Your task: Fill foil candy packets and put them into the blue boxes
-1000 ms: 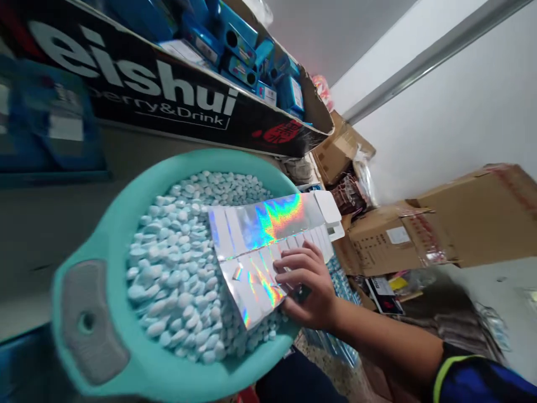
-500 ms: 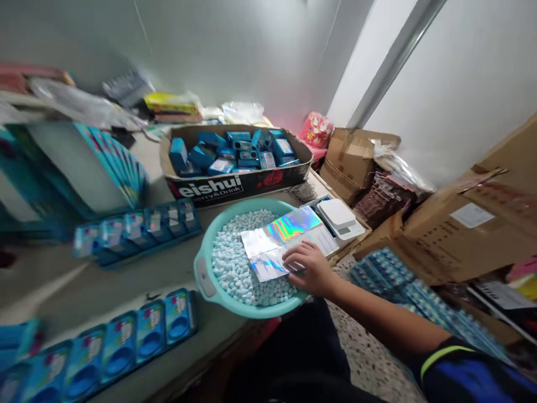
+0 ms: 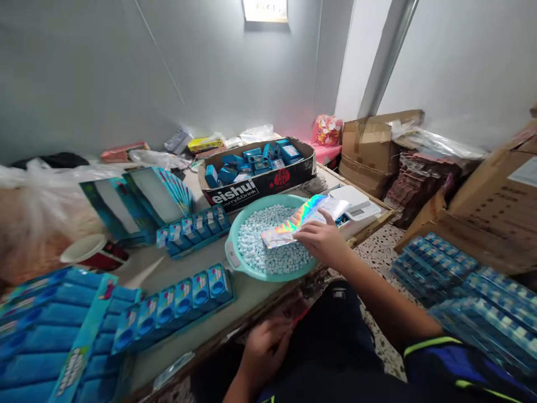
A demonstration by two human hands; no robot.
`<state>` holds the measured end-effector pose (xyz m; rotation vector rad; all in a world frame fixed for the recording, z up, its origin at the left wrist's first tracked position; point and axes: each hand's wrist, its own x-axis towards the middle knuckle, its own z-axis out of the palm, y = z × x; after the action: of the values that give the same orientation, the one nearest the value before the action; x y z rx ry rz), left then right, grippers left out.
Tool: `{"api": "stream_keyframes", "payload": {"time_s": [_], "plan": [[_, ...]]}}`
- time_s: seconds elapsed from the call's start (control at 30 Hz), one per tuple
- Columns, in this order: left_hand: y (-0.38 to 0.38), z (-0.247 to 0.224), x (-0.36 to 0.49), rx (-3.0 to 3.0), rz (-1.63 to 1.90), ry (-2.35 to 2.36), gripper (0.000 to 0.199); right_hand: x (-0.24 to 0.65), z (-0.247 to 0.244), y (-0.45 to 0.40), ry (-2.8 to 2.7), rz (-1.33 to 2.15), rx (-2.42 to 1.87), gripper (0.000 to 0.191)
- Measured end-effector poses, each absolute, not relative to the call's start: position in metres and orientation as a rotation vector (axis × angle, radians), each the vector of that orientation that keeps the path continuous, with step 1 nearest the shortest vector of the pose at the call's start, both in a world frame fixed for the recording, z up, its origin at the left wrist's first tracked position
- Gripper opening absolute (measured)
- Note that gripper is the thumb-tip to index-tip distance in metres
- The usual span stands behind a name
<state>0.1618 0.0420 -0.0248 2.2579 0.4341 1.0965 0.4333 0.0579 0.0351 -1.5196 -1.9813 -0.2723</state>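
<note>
My right hand (image 3: 325,242) grips the near edge of a shiny rainbow-silver foil sheet (image 3: 300,221), its fingers on top. The sheet is bent and lies over a mint-green basin (image 3: 232,242). Small pale blue-white pellets (image 3: 268,258) fill much of that basin, and the foil hides some of them. Below the table edge, near my lap, my left hand (image 3: 266,344) is closed with the fingers pinched together. Something reddish shows beside its fingertips, but I cannot make out what they hold.
A white scale (image 3: 356,202) stands right of the basin. Behind is a black-sided carton (image 3: 260,189) of small blue boxes. Rows of blue packs (image 3: 184,299) and a tilted paper cup (image 3: 90,252) are on the left. Wrapped packs (image 3: 482,291) and brown cartons (image 3: 482,221) stand to the right.
The view has swung left and down, bringing my left hand into sight. Under my right hand the foil sheet has gone from lying nearly flat to bent, with its near part raised.
</note>
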Motion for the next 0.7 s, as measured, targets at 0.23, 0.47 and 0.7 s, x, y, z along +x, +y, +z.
{"api": "stream_keyframes", "payload": {"time_s": [0.23,0.47,0.7], "plan": [[0.071,0.061,0.171,1.951,1.187,0.979,0.065,0.413,0.092,0.042,-2.136,-0.056,-1.373,0.016],[0.127,0.033,0.197,1.460,1.063,1.124,0.063,0.413,0.084,0.054,-2.016,-0.197,-1.438,0.054],[0.150,0.022,0.183,1.263,0.999,0.949,0.082,0.413,0.047,0.058,-2.254,-0.155,-1.433,0.049]]}}
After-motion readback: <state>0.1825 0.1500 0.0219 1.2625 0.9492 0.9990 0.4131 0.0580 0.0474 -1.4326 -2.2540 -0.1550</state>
